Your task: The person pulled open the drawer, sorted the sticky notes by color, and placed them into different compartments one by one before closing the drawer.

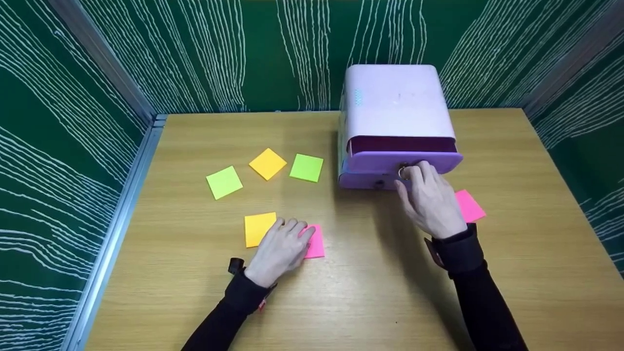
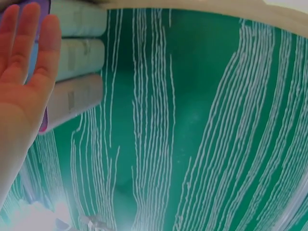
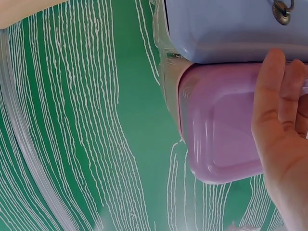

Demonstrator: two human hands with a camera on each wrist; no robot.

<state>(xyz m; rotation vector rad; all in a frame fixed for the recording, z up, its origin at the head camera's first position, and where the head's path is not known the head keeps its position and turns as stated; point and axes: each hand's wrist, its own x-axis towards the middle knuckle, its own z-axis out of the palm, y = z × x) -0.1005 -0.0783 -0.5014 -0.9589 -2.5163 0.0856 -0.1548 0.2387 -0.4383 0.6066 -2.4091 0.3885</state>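
A small chest of drawers (image 1: 395, 102) stands at the back right, its purple top drawer (image 1: 370, 161) partly pulled out. My right hand (image 1: 434, 204) is at that drawer's front, fingers curled on its ring handle (image 1: 402, 171). In the right wrist view, the purple drawer front (image 3: 231, 130) sits beside the hand, next to a blue drawer front (image 3: 221, 33). My left hand (image 1: 280, 248) lies over the near sticky notes, covering part of an orange note (image 1: 258, 229) and a pink note (image 1: 316, 242). Its fingers look extended in the left wrist view.
Behind the left hand lie a yellow-green note (image 1: 224, 183), another orange note (image 1: 267, 164) and a green note (image 1: 306, 167). Another pink note (image 1: 469, 206) is beside the right wrist. Green walls with white lines enclose the wooden table (image 1: 351, 302) at the back and sides.
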